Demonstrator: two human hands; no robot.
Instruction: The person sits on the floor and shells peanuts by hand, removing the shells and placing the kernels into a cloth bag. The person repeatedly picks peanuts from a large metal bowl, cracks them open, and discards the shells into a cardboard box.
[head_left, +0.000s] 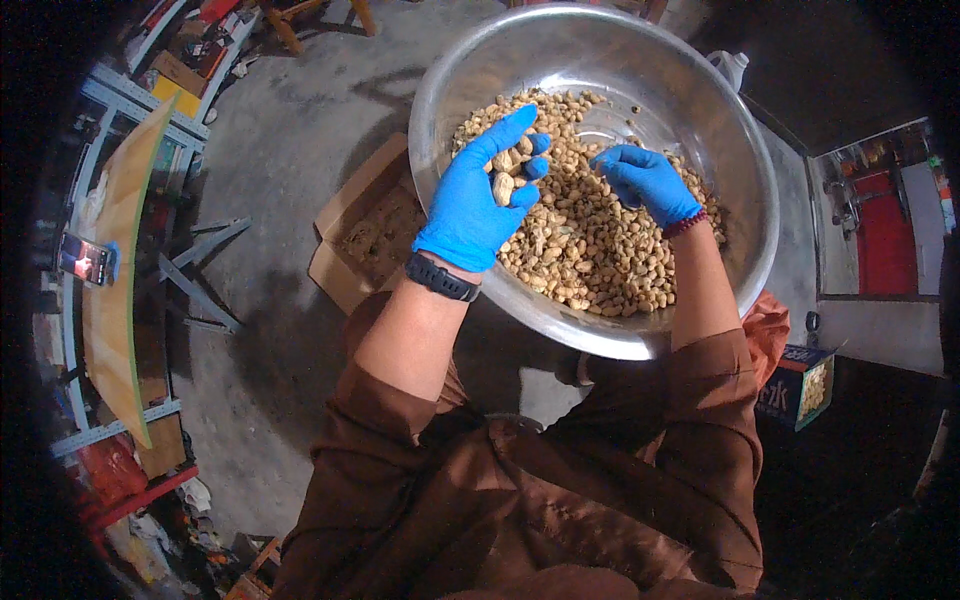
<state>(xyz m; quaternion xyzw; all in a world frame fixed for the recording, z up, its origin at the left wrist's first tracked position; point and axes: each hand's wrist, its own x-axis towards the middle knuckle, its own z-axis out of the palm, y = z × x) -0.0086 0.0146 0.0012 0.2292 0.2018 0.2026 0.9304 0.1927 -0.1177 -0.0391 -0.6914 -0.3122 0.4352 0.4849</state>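
A wide stainless steel basin (660, 67) stands before me, with a heap of unshelled peanuts (592, 247) across its bottom. Over the left side of the heap, my left hand (465, 206) in a blue disposable glove is cupped, palm up. Several peanuts in their shells (504, 184) rest in it, the fingers curled around them. My right hand (649, 184), gloved in the same blue, hovers above the right part of the heap. Its fingertips are bent close together; whether they pinch something small cannot be made out.
An open cardboard box (375, 232) with brownish bits inside sits on the concrete floor (277, 135), left of the basin. Farther left are a wooden board (124, 285) and a phone (84, 259). A printed carton (796, 386) and reddish cloth (766, 326) lie at right.
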